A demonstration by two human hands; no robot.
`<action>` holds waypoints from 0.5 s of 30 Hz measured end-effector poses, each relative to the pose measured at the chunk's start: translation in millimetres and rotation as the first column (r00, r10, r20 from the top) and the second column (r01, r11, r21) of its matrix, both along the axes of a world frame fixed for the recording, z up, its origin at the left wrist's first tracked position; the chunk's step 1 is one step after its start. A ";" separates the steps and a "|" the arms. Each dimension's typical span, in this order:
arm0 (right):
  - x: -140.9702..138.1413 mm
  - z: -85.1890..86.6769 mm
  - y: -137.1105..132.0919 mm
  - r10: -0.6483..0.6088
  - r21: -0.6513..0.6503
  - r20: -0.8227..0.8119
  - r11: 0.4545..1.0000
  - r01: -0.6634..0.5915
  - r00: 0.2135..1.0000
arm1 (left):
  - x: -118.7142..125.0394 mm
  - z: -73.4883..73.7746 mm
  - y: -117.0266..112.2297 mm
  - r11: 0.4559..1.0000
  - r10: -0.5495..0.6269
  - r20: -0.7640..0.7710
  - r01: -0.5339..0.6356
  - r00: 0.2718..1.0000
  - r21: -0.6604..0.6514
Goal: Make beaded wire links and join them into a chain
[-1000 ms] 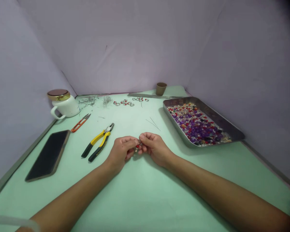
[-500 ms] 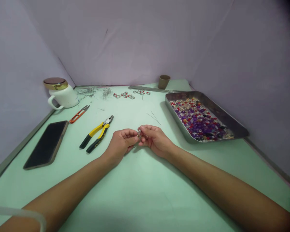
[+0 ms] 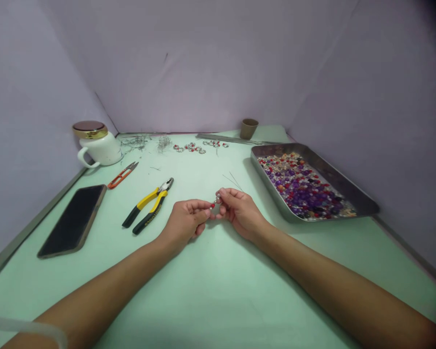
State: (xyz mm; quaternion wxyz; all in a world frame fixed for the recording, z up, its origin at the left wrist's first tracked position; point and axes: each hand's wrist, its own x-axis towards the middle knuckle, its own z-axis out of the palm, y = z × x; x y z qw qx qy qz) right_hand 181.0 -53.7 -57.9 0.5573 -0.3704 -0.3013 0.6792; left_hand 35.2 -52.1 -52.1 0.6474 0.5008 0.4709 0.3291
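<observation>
Between my two hands is a small piece of strung beads (image 3: 213, 206), with one red bead and several clear or silvery ones. My left hand (image 3: 189, 219) pinches its left side near the red bead. The fingertips of my right hand (image 3: 239, 211) are closed on its upper right end. Fingers partly cover the beads, and any wire through them is too fine to make out. Just beyond my right hand lie thin wire pieces (image 3: 233, 181). Pliers (image 3: 148, 206) with yellow and black handles rest left of my left hand.
A metal tray (image 3: 276, 193) of mixed beads stands right. On the left lie a phone (image 3: 72, 220), orange thread snips (image 3: 122, 175) and a lidded white mug (image 3: 101, 149). Beaded pieces (image 3: 194, 148), tangled wire (image 3: 136, 142), long rods (image 3: 225, 139) and a brown cup (image 3: 248, 129) are at the back.
My hands have drawn slightly apart, and the red bead and more of the beaded piece now show between them. The whole view has shifted slightly.
</observation>
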 end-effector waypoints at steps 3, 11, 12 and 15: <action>-0.4 1.4 -0.2 0.002 -0.007 0.003 1.000 -0.002 1.000 | 1.0 1.2 0.5 0.999 0.037 0.003 -0.037 0.999 -0.009; -5.1 2.6 -0.7 0.024 -0.006 -0.009 1.000 -0.024 1.000 | 2.4 2.5 0.2 0.998 0.048 0.045 -0.047 0.998 -0.028; -5.6 2.5 -0.7 0.024 -0.005 -0.002 1.000 -0.024 1.000 | 2.3 1.9 0.4 0.999 0.045 0.051 -0.044 0.998 -0.024; -6.8 1.7 -1.1 0.031 0.011 0.033 0.999 -0.032 0.999 | 1.9 2.0 0.3 0.999 0.039 0.070 -0.038 0.997 -0.014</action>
